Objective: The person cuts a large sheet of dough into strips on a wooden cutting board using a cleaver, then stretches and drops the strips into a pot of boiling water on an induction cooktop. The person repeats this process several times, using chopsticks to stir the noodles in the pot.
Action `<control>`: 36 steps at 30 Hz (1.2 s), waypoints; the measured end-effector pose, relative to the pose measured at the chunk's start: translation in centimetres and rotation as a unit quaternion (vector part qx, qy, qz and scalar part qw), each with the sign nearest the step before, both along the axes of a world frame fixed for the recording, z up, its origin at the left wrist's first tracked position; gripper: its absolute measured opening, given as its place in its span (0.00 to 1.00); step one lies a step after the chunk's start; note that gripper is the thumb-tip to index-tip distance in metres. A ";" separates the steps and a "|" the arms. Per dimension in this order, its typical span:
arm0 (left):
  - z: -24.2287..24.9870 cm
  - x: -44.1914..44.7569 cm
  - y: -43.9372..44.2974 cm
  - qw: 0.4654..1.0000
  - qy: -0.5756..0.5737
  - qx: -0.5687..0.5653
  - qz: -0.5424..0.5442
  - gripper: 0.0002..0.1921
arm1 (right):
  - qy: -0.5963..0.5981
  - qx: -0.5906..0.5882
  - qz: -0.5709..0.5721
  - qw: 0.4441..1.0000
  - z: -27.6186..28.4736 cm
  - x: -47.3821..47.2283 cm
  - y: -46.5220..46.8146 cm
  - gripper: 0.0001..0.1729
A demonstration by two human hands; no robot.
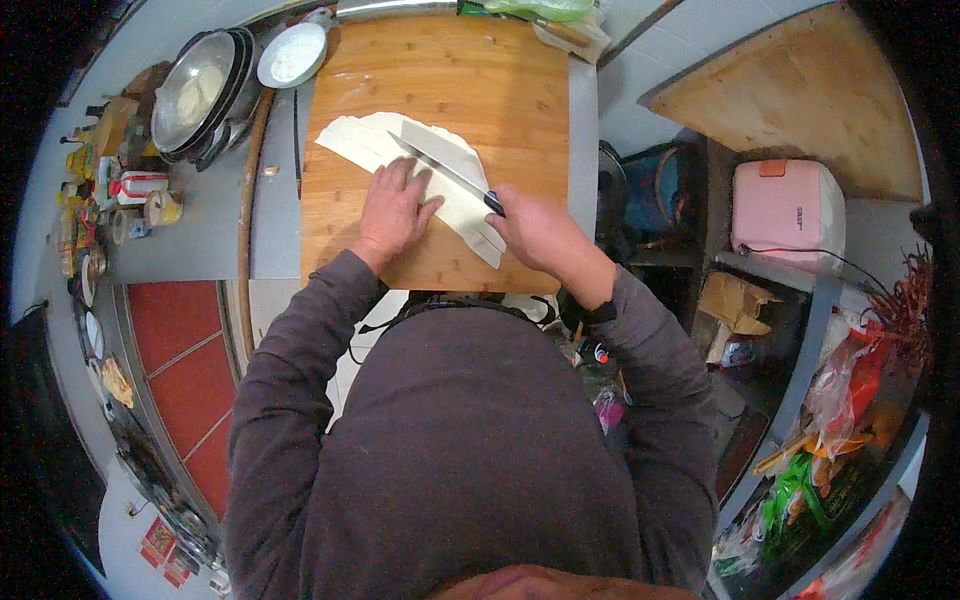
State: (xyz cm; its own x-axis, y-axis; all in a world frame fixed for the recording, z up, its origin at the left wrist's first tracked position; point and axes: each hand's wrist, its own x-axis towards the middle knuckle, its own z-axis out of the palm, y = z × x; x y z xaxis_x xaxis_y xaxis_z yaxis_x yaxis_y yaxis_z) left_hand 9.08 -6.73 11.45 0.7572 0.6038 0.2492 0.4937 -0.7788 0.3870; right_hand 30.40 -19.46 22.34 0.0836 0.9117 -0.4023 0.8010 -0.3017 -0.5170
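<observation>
A flat, pale sheet of dough [461, 214] lies slantwise on a bamboo cutting board [450, 75], with cut lines showing along its left part. The fingers of my left hand [396, 206] rest on the dough near its middle, beside the blade. My right hand [532, 225] grips the dark handle of a kitchen knife [442, 161], whose long blade lies across the dough and points to the upper left. Part of the dough is hidden under the blade and my left fingers.
A white bowl of flour [291, 56] touches the board's upper left corner. A long wooden rolling pin [253, 187] lies left of the board. Beyond it stand stacked metal pans [199, 90] with dough inside. A greens bundle [547, 9] lies at the far edge.
</observation>
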 end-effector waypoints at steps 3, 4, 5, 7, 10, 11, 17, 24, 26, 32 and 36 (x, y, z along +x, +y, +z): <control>-0.2 0.1 -0.1 0.999 -0.029 -0.019 0.012 0.23 | 0.014 0.012 -0.013 1.000 0.6 0.9 -2.6 0.16; -0.3 0.1 -0.1 1.000 -0.020 -0.009 0.010 0.23 | 0.014 0.009 -0.015 1.000 1.0 1.3 -3.9 0.16; -0.3 0.1 -0.1 1.000 -0.018 0.002 0.012 0.23 | 0.010 -0.004 -0.023 1.000 1.5 1.7 -5.5 0.15; -0.3 0.3 -0.8 1.000 -0.022 0.003 0.008 0.23 | 0.000 -0.029 -0.027 0.999 1.9 2.2 -7.0 0.16; 0.1 0.9 -3.0 0.999 -0.028 -0.026 -0.032 0.23 | -0.008 -0.042 -0.025 0.999 1.9 2.5 -8.3 0.17; 0.2 1.4 -4.1 0.997 -0.019 -0.038 -0.057 0.23 | -0.006 -0.032 -0.027 0.999 1.6 2.4 -8.3 0.17; 1.1 2.7 -7.1 0.997 -0.002 -0.022 -0.075 0.24 | 0.009 0.007 -0.031 0.999 0.8 2.4 -10.1 0.16; 1.0 2.7 -8.5 0.996 -0.002 -0.023 -0.088 0.24 | -0.012 -0.066 -0.051 0.996 1.6 3.5 -15.1 0.15; 1.1 2.8 -9.2 0.995 0.016 -0.007 -0.096 0.23 | 0.005 -0.015 -0.040 0.999 0.9 3.4 -15.0 0.16; 1.9 3.2 -9.1 0.995 0.015 -0.048 -0.089 0.22 | -0.008 -0.037 -0.067 0.997 1.0 3.9 -18.0 0.18; 1.9 2.7 -8.5 0.993 0.004 -0.068 -0.100 0.19 | -0.038 -0.054 -0.081 0.994 4.2 4.8 -22.6 0.22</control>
